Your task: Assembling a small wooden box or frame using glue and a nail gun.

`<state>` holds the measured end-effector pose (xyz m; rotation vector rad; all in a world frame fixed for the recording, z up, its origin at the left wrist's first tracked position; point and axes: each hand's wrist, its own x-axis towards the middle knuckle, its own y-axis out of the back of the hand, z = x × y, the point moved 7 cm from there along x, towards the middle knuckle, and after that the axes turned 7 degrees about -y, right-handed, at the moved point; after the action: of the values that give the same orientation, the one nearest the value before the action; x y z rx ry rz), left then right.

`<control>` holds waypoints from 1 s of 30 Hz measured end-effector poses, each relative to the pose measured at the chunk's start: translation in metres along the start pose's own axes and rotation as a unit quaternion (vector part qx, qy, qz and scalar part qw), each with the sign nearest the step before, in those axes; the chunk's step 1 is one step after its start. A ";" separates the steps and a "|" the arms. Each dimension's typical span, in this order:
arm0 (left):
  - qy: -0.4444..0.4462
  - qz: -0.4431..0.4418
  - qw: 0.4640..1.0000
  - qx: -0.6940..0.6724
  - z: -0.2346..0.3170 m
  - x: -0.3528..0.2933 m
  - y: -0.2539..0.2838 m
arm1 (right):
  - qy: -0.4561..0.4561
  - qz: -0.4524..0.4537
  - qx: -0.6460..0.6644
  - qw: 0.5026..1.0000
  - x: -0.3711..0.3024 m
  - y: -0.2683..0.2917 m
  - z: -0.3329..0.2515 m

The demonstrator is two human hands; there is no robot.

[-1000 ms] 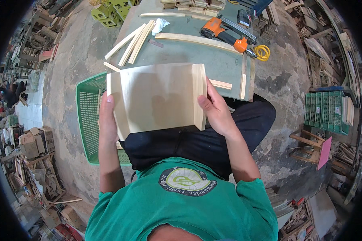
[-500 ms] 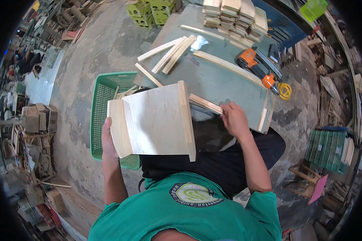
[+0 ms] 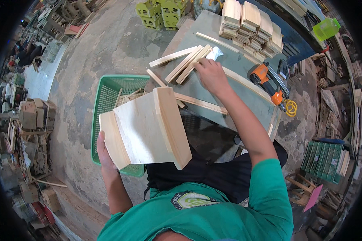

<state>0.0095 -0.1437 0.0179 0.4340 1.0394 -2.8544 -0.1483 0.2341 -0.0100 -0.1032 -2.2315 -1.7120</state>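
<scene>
My left hand (image 3: 105, 152) is closed on the left edge of a pale wooden assembly (image 3: 138, 130), a flat panel with thicker wood pieces along two opposite sides. It is held tilted above my lap, and part of the hand is hidden behind it. My right hand (image 3: 211, 75) reaches over the grey-green table (image 3: 239, 102). Its fingers are bent onto one of several wooden strips (image 3: 185, 66) lying side by side; the fingertips are partly hidden. Closer to me, another wooden strip (image 3: 201, 103) lies along the table's near edge.
A green plastic basket (image 3: 95, 120) with wood scraps stands left of the table. An orange nail gun (image 3: 265, 80) with a yellow coiled hose (image 3: 290, 107) lies at the table's right. Stacked wooden boards (image 3: 251, 20) stand at the back. Yellow-green plastic stools (image 3: 149, 14) are beyond.
My right hand has left the strip at the near table edge and moved up and away to the bundled strips. The assembly in my left hand has shifted down and tilted, and the view has shifted.
</scene>
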 end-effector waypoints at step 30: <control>0.061 -0.107 0.987 0.107 -0.065 0.010 -0.115 | -0.048 0.068 -0.148 0.985 -0.184 0.079 0.145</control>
<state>-0.0031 -0.0136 0.0393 0.5502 0.8451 -3.1851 0.0148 0.4193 -0.0245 -0.4047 -1.9658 -1.9863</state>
